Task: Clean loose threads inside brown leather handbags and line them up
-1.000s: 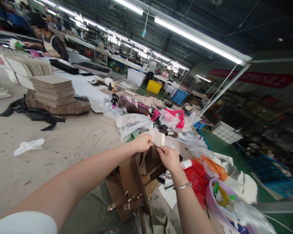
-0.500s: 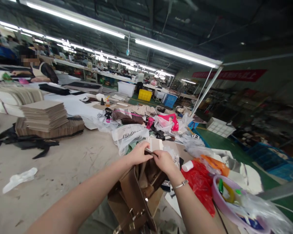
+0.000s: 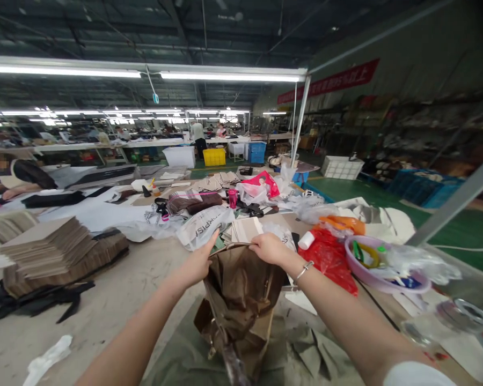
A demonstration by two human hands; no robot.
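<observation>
The mouth of a brown bag (image 3: 241, 284) is held up at its far rim by two bare hands, apparently so that the edge is drawn taut and the creased brown interior is exposed to view. By the right hand (image 3: 270, 249), the rim is pinched between thumb and bent fingers, the back of the hand turned upward. At the other end of the rim the left hand (image 3: 198, 264) is placed, its index finger extended past the edge; whether the rim is nipped there by the thumb cannot be told, since the underside is hidden. The hands are set apart, presumably because tension across the opening is gained that way. The bag lies between and below the two grips, its body hanging toward the wearer over greenish cloth (image 3: 177, 335), which may be spread there as protection from the table (image 3: 148, 279). Metal fittings (image 3: 211, 348) are seen low on the bag, below the left grip. Just beyond the grips, pale card pieces (image 3: 245, 229) are bundled beside a printed plastic bag (image 3: 204, 226). To the right of the right grip, a red plastic bag (image 3: 333, 262) and a lavender basin (image 3: 349, 251) are set; well left of the left grip, brown card pieces (image 3: 44, 249) are stacked, seemingly for tidy storage.
</observation>
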